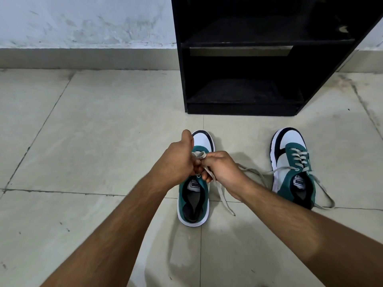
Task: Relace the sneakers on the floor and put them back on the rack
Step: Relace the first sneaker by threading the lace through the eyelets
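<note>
My left hand (178,158) and right hand (222,169) meet nearest me, both pinching the grey lace (222,193) over the near sneaker (194,195); its free end trails toward five o'clock on the floor (93,141). I judge the lace soft, limp and light, best gripped close to its tip for threading. The second sneaker (294,168) stands at three o'clock, laced but untied. Both look light and fairly stiff-soled; I'd lift each by the heel collar toward the black rack (244,108) at twelve o'clock.
</note>
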